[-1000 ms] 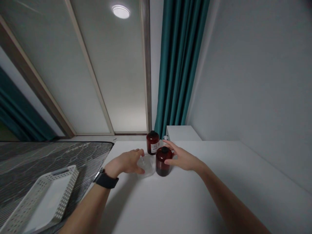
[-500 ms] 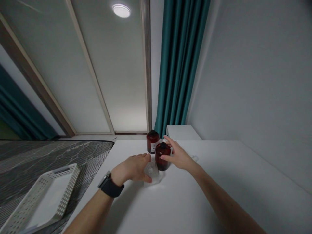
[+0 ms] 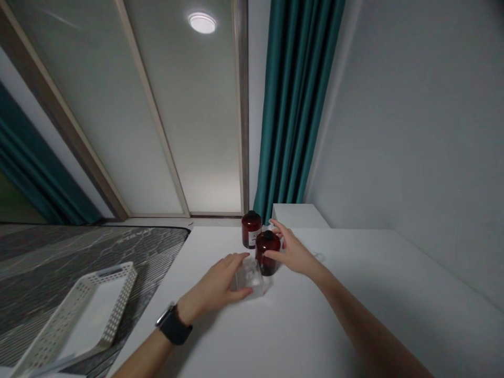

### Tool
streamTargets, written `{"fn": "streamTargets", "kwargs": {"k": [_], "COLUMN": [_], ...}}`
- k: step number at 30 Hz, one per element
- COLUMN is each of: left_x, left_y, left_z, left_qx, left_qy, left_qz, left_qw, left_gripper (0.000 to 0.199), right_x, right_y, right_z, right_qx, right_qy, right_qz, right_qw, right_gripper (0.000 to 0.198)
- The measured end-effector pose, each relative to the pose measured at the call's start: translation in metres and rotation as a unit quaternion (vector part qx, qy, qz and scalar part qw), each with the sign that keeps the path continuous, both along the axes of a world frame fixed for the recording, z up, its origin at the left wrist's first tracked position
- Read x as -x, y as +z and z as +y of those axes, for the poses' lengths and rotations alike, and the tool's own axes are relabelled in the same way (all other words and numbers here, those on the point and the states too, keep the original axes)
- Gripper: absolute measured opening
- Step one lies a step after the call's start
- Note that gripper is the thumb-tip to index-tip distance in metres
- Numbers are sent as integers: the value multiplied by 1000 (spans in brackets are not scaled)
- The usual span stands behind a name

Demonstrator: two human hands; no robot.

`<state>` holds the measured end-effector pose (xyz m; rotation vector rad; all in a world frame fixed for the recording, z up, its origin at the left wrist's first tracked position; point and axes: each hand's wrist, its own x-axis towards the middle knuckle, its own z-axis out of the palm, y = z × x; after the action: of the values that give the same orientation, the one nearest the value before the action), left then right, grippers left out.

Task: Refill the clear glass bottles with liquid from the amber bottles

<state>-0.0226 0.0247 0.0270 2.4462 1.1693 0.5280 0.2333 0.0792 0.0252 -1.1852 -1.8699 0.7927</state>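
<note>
A clear, box-like container (image 3: 252,278) rests on the white table (image 3: 315,325). My left hand (image 3: 224,281), with a dark watch on its wrist, is around its left side, thumb along the front edge and fingertips at the far edge. Just behind the container stands a dark amber bottle (image 3: 266,262) with a black top. My right hand (image 3: 291,253) comes at this bottle from the right with fingers apart, thumb overlapping its front and index finger stretched past its top. Farther back stands a second amber bottle (image 3: 251,226) with a pale label. The right hand's other fingers are partly hidden.
A white perforated basket (image 3: 114,310) is at the lower left, beside the table over a dark patterned surface (image 3: 47,294). A white box-shaped piece (image 3: 301,215) is beyond the table's far edge, below a teal curtain (image 3: 299,105). A wall (image 3: 425,131) runs along the right.
My left hand has come lower around the clear container, its fingers straighter and its thumb farther right. The right hand and both bottles keep their places; the view has shifted slightly.
</note>
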Motion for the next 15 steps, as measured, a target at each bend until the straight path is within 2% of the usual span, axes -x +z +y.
{"fn": "streamTargets", "kwargs": {"k": [2, 6, 9, 12, 15], "left_x": [1, -1, -3, -4, -4], "left_y": [-13, -31, -33, -30, -28], "left_z": [-3, -8, -10, -12, -13], "left_qx": [-2, 9, 15, 11, 5], "left_qy": [35, 66, 46, 22, 15], "left_qz": [-52, -127, -141, -140, -132], "left_qw": [998, 990, 989, 990, 991], "left_gripper": [70, 61, 52, 51, 50], "right_x": [0, 6, 13, 18, 18], "right_y": [-2, -10, -18, -22, -20], "right_z": [0, 2, 3, 3, 3], "right_qx": [-4, -30, -63, -89, -75], "right_qy": [-1, -7, -26, -37, -41], "right_qz": [3, 17, 31, 28, 25], "right_qw": [1000, 999, 997, 995, 996], "right_gripper": [88, 83, 77, 71, 71]}}
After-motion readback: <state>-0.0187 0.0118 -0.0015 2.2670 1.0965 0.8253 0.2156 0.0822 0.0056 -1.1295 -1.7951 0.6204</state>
